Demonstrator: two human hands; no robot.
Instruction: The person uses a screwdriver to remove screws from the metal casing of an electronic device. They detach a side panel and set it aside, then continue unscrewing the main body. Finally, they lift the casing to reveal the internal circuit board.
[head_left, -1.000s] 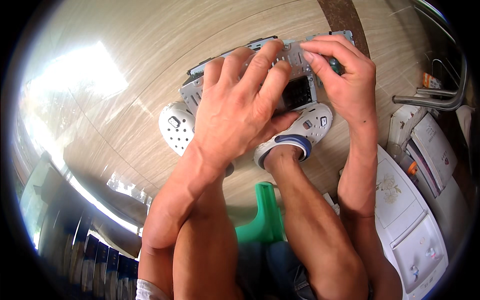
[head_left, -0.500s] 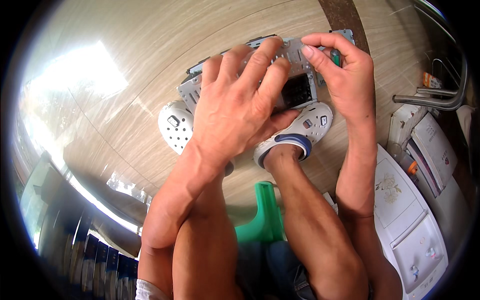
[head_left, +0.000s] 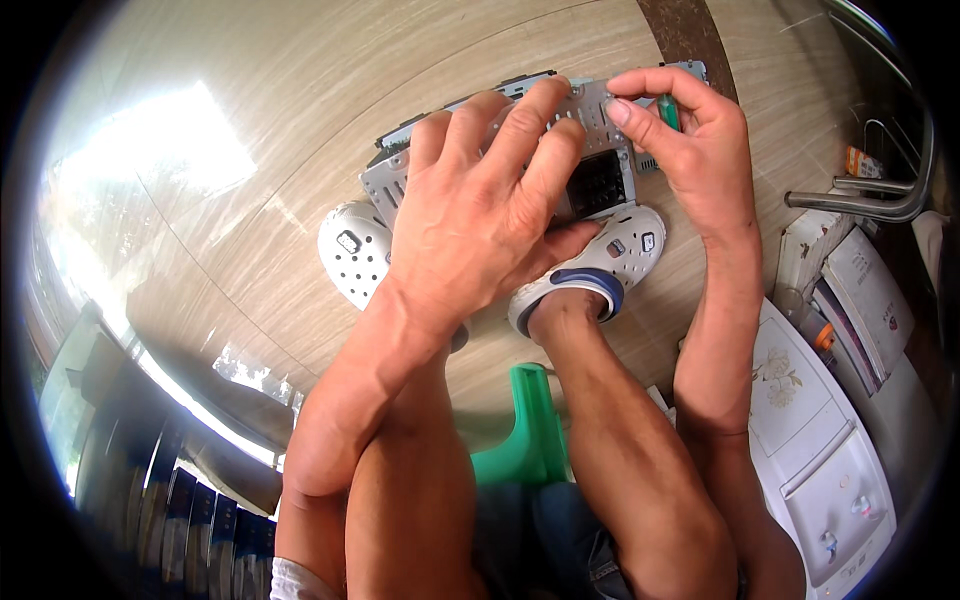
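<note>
Metal chassis (head_left: 598,128) lying on floor (head_left: 300,110); probably stiff, weighty, best taken by side edges; left hand (head_left: 475,205) lying wide-spread atop, right hand (head_left: 695,150) holding green-handled tool (head_left: 668,112) beside right edge.

The chassis (head_left: 606,128) lay on the floor (head_left: 330,70) at the upper centre of the frame. The left hand (head_left: 480,205) was placed across its middle; the right hand (head_left: 697,150) was positioned at its right end, with a tool handle (head_left: 668,113) within its curled fingers. The left clog (head_left: 352,262) stood just below the chassis's left end, the right clog (head_left: 625,250) below its right end. A tubular frame (head_left: 870,208) was located at far right, above the books (head_left: 872,295). The drawer unit (head_left: 772,430) occupied the lower right.
</note>
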